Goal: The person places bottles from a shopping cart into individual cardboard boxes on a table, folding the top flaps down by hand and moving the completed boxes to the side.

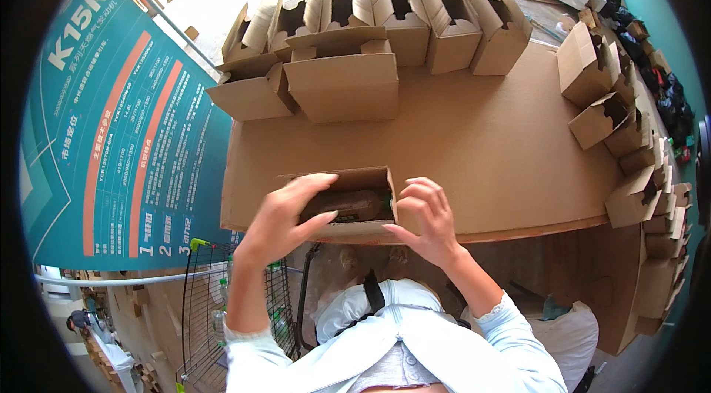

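A small brown cardboard box (361,229) stands open at the table's near edge, right in front of me. Inside it lies a dark, rounded thing (348,204), partly in shadow, with a bit of green at its right end; I cannot make out its kind. My left hand (285,217) is at the box's left end, thumb and fingers apart over its opening. At the right end is my right hand (429,224), fingers loosely bent and apart from the thumb. Its thumb tip is close to the box's near right corner; whether it touches is unclear.
Several open cardboard boxes (342,85) line the far side of the cardboard-covered table (474,148). More boxes (633,197) crowd the right. A wire cart (204,308) with green-capped bottles stands at lower left, below a blue-green banner (122,141). A white sack (570,337) lies at lower right.
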A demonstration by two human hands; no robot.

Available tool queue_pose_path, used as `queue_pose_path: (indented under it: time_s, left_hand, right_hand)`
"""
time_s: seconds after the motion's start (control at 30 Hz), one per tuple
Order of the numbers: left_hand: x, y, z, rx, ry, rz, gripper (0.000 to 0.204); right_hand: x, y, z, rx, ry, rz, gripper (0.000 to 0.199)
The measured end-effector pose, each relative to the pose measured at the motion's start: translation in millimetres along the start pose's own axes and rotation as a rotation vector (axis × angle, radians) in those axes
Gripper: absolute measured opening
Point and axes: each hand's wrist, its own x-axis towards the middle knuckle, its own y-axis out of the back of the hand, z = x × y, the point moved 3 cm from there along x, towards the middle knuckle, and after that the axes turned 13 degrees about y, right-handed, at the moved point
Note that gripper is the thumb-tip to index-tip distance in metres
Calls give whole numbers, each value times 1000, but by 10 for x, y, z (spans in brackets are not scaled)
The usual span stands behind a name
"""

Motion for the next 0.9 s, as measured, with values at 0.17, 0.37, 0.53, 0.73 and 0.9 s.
queue_pose_path:
  time_s: [0.17,0.37,0.53,0.73,0.9]
  left_hand:
    - [-626,-292,-789,-68,253,225,69]
    - [-394,-264,-845,82,231,563,64]
    - [-209,-86,-840,453,-76,335,77]
    - [-209,-266,-1101,511,-69,-25,105]
    - [-93,-283,-1140,475,-110,-76,108]
  right_hand:
    - [-166,-441,36,246,-12,-212,32]
    - [158,-395,-1,-145,-168,-158,66]
    - [367,-399,84,-121,-73,-405,78]
    - [212,-491,-113,-214,-9,-632,85]
    - [233,-616,57,-183,-157,-766,109]
